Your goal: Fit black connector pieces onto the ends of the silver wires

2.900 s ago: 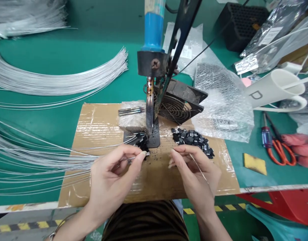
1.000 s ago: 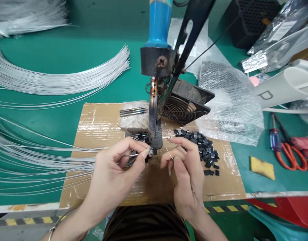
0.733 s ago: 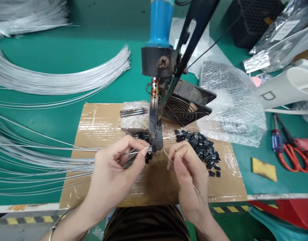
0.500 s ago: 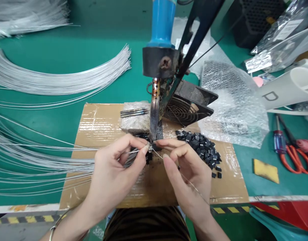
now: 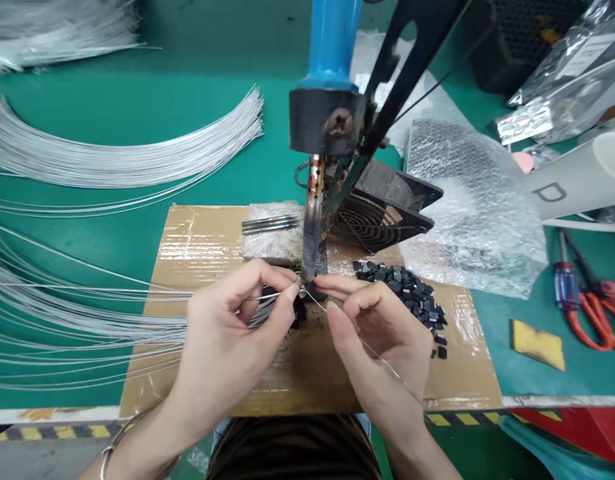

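The soldering iron [image 5: 313, 227] is held on a stand, its tip pointing down between my hands. Just below the tip, my left hand [image 5: 240, 330] pinches a thin white cable [image 5: 268, 297] between thumb and forefinger, by a small metallic part [image 5: 301, 289] at its end. My right hand [image 5: 390, 340] pinches a thin strand of solder wire [image 5: 316, 303], whose front end reaches that part beside the tip. The strand trails back across the palm. My fingertips partly hide the joint.
A bundle of white cables [image 5: 157, 327] spreads leftward over the cardboard [image 5: 177, 253]. Small black parts [image 5: 412, 293] are heaped at right. Behind the iron stand a wrapped block [image 5: 272, 248] and a fan [image 5: 382, 217]. A yellow sponge [image 5: 537, 343] and orange-handled scissors [image 5: 595, 323] lie at far right.
The view has shifted slightly, so the iron and the things at right appear a little farther right. Both hands keep their pinch near the tip, with little other visible movement.
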A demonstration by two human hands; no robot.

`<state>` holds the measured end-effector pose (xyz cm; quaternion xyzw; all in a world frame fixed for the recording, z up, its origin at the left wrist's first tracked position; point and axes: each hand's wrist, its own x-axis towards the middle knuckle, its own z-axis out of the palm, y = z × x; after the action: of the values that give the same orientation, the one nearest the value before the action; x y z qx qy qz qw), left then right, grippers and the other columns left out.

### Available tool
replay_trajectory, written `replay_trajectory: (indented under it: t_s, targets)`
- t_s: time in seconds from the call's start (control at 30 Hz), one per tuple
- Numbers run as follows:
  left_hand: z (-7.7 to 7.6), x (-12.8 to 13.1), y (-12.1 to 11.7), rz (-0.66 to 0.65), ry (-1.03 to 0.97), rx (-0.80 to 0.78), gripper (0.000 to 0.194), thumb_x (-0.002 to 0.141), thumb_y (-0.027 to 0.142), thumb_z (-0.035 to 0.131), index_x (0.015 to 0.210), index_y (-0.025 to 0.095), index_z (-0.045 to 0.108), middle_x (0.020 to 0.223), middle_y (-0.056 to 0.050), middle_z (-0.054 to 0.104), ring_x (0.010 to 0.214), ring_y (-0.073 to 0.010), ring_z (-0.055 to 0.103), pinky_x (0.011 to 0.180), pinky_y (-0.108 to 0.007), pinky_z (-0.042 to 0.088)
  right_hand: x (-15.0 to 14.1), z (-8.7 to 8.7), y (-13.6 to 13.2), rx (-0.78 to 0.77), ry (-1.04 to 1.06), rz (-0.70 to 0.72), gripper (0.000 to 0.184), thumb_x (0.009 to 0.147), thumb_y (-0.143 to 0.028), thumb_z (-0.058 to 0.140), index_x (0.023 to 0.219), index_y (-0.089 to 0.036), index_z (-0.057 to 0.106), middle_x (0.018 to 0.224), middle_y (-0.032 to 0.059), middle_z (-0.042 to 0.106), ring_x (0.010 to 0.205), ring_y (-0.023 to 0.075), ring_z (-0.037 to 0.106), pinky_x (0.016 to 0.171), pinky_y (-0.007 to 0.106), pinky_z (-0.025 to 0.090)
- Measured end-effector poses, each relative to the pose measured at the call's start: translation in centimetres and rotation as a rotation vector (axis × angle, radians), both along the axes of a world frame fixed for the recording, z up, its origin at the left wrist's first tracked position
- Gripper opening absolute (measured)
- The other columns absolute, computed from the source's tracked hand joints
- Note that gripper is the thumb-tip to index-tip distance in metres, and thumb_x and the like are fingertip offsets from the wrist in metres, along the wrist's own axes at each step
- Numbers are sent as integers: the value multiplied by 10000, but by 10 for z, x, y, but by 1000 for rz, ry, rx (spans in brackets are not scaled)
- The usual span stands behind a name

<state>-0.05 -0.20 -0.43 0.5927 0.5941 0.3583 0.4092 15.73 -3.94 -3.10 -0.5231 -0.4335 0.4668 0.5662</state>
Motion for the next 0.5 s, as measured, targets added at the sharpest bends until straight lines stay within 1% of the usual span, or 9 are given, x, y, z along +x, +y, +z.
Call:
replay_trajectory:
  t_s: [0.13, 0.27, 0.5]
  targets:
    - [1, 1, 0, 7, 17, 7, 84, 886, 211, 737, 805, 234, 734, 834, 4, 802, 672, -151, 698, 552, -238, 471, 0, 2, 0, 13, 3, -1, 219, 982, -95, 690, 840, -245, 616, 1196, -3, 801, 1189, 151, 736, 1064, 271, 548]
    - [1, 0, -1, 15, 24, 27, 82, 891, 209, 737, 816, 243, 739, 862, 8, 806, 690, -148, 706, 552, -236, 466, 1, 3, 0, 18, 7, 4, 213, 984, -96, 686, 847, -245, 621, 1210, -3, 797, 1199, 152, 732, 1064, 272, 548]
    - [1, -1, -1, 19, -2, 21, 85, 896, 196, 747, 829, 247, 734, 932, 28, 813, 768, -142, 746, 597, -212, 509, 0, 2, 1, 24, 13, 7, 219, 983, -93, 687, 841, -243, 614, 1213, -6, 796, 1194, 149, 732, 1065, 268, 549]
